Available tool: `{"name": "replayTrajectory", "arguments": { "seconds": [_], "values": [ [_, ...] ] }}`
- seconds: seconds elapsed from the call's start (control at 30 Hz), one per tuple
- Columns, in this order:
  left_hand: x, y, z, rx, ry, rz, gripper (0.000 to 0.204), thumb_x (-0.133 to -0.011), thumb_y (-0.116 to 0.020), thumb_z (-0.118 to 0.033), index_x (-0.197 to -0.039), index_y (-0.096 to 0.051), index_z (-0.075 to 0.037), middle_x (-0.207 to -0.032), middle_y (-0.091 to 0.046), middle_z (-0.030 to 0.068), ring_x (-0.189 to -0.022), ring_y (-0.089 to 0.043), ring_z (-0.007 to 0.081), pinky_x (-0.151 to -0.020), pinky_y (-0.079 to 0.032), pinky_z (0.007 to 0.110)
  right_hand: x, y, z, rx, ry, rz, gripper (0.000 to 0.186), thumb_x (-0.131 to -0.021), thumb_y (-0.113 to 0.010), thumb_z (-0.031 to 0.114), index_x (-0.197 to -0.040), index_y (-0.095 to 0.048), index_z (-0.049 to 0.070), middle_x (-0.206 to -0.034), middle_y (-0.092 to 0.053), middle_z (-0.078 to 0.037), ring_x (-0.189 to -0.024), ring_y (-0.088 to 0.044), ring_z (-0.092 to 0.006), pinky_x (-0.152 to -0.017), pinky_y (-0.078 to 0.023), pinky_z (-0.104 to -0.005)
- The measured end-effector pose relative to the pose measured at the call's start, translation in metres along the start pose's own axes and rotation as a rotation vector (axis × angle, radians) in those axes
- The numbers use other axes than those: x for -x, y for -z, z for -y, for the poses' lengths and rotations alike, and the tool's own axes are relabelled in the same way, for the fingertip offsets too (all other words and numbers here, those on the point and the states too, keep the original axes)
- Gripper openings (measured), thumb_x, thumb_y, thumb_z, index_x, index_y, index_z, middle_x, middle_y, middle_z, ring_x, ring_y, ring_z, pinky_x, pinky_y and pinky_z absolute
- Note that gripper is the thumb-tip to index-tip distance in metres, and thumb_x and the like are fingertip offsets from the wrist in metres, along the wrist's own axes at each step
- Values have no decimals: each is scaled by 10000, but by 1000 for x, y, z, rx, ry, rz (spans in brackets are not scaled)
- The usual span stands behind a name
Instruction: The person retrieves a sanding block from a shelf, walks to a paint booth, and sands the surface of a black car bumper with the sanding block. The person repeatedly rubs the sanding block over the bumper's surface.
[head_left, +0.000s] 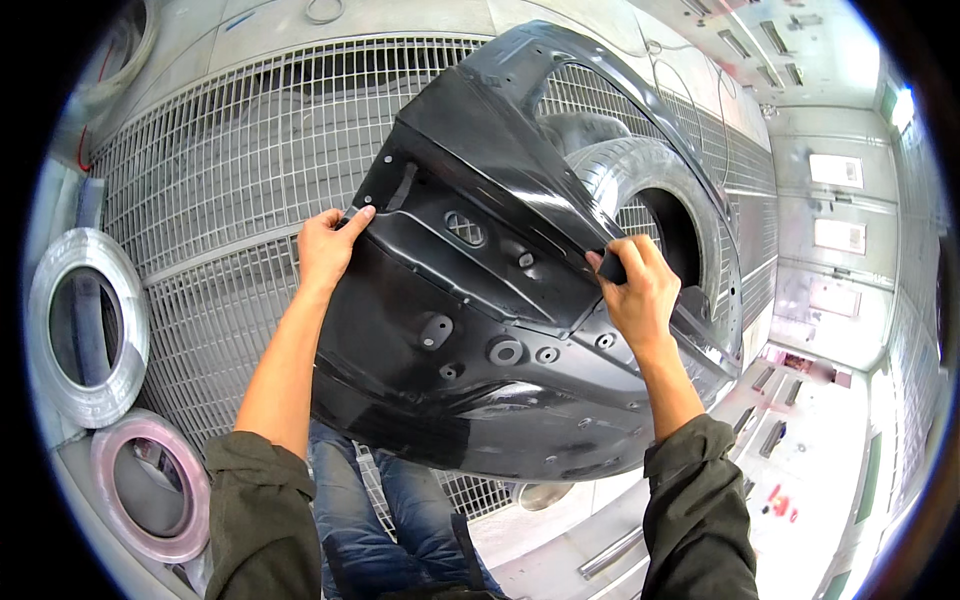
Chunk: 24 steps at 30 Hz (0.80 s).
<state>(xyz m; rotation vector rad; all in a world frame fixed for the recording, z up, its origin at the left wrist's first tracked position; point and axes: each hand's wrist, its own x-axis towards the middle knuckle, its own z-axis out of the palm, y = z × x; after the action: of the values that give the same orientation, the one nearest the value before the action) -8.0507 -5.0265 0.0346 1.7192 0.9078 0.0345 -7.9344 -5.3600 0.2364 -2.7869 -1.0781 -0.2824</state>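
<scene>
Both hands up at mid-frame, clamped on a black panel (470,330), a large curved body part, glossy, inner face toward the camera with holes, bosses and ribs showing.

Left hand (328,248): centre-left of frame, forearm rising from the lower left edge, sleeve pushed back to the elbow. Fingers wrap the panel's left edge, thumb lying on the inner face near the upper corner.

Right hand (638,290): centre-right, forearm rising from the lower right edge, wrist bent slightly inward. Fingers curl over a ridge on the panel's right side, pinching it; thumb side faces the camera.

Hands well apart, one on each side of the panel, roughly level with each other.

Panel fills the middle of the frame, held off the floor, tilted, top end running toward the upper centre. Lower edge hangs over the person's jeans (400,520) at bottom centre.

Behind the panel: metal floor grating (220,180) across the upper left. A tyre (650,190) shows past the panel's right edge, upper right of centre. Two tape rolls at the left edge: a silver one (88,325) mid-left, a pinkish one (150,485) lower left.
</scene>
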Motion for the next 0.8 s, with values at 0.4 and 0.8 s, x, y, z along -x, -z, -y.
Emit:
{"name": "replayTrajectory", "arguments": {
  "seconds": [0.4, 0.8],
  "values": [
    [6, -2, -5, -94, 77, -33, 543, -798, -816, -528, -903, -766, 3, -743, -720, 213, -735, -732, 367, -678, -540, 450, -83, -66, 70, 140, 179, 73, 396, -603, -801, 68, -940, -594, 85, -929, -580, -61, -894, -626, -273, -688, -524, -403],
    [10, -1, -23, -41, 169, -49, 433, -794, -833, -450, -919, -798, -37, -693, -708, 200, -734, -726, 388, -718, -568, 476, -124, -94, 115, 173, 148, 83, 332, -682, -799, 79, -909, -556, 85, -918, -597, -77, -915, -628, -303, -726, -519, -426]
  ]
}}
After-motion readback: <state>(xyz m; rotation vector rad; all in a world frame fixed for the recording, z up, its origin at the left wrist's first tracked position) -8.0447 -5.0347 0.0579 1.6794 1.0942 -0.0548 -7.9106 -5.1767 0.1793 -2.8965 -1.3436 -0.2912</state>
